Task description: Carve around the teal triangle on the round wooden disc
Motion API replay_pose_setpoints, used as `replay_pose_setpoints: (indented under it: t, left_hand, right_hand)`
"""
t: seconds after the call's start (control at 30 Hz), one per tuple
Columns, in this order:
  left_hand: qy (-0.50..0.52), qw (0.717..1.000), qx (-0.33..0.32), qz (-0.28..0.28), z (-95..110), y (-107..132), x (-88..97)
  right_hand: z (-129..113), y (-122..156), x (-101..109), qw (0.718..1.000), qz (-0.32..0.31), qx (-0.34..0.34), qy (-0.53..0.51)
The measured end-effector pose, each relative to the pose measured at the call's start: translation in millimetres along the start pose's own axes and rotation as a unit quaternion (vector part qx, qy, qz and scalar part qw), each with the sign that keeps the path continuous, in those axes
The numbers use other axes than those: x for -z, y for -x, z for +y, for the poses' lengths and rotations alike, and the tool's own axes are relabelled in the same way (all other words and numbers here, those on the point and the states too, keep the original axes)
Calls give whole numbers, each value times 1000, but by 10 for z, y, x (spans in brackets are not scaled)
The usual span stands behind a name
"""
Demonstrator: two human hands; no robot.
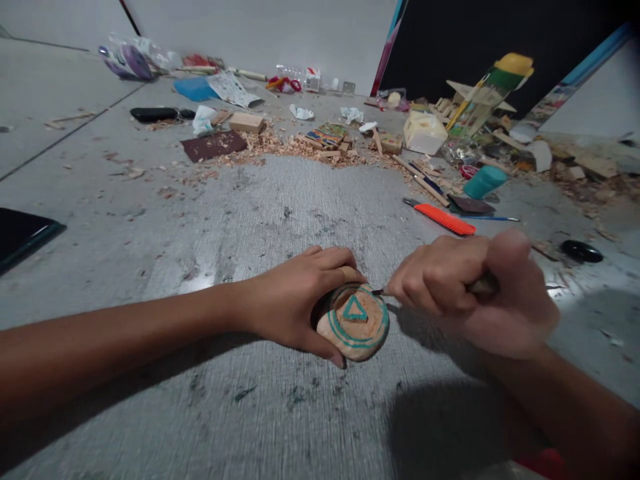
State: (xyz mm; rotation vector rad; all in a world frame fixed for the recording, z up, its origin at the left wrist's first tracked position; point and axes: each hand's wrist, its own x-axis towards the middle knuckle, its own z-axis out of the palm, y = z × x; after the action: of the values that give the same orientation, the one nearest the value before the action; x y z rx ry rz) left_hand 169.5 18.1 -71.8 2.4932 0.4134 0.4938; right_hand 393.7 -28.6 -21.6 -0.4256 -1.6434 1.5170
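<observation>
A round wooden disc (357, 333) lies on the grey floor, marked with a teal triangle inside teal curved lines. Part of its face looks cut down around the triangle. My left hand (315, 290) grips the disc from the left, fingers along its far edge and thumb at the near edge. In my right hand (465, 287) is a carving tool (377, 292), its thin metal tip at the disc's upper right rim. The fist is wrapped round the handle, whose end shows beneath the raised thumb. Most of the handle is hidden.
An orange box cutter (445, 219) lies beyond my right hand, near pencils and a teal cap (485, 182). Wood shavings (280, 143) spread across the back with a wood block (247, 123) and brown sandpaper (214, 145). A dark flat object (25, 237) sits at left.
</observation>
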Motion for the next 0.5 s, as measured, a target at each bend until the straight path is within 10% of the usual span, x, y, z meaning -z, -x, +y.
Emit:
replay_pose_setpoints:
  t: [0.5]
  left_hand:
    - [-7, 1000, -10, 11, -8, 14, -17]
  right_hand:
    - [67, -60, -44, 999, -2, 31, -34]
